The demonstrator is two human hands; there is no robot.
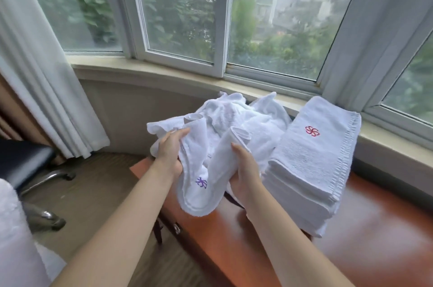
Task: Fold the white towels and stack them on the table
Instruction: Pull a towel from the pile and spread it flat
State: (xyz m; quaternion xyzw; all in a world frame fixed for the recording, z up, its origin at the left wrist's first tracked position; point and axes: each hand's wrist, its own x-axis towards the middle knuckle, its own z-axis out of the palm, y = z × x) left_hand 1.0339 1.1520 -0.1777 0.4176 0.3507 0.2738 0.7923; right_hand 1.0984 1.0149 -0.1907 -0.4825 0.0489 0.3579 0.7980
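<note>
A white towel with a purple emblem (199, 181) hangs sagging between my two hands above the table's left end. My left hand (169, 153) grips its left edge and my right hand (246, 171) grips its right edge. Behind it lies a loose heap of unfolded white towels (243, 118). To the right stands a tall stack of folded white towels (309, 164), the top one bearing a red emblem. All rest on a reddish wooden table (375, 239).
A curved window sill (164, 73) and windows run behind the table. A white curtain (39, 75) hangs at left above a black chair (25, 164). White fabric (14, 239) fills the lower left corner. Wood floor lies left of the table.
</note>
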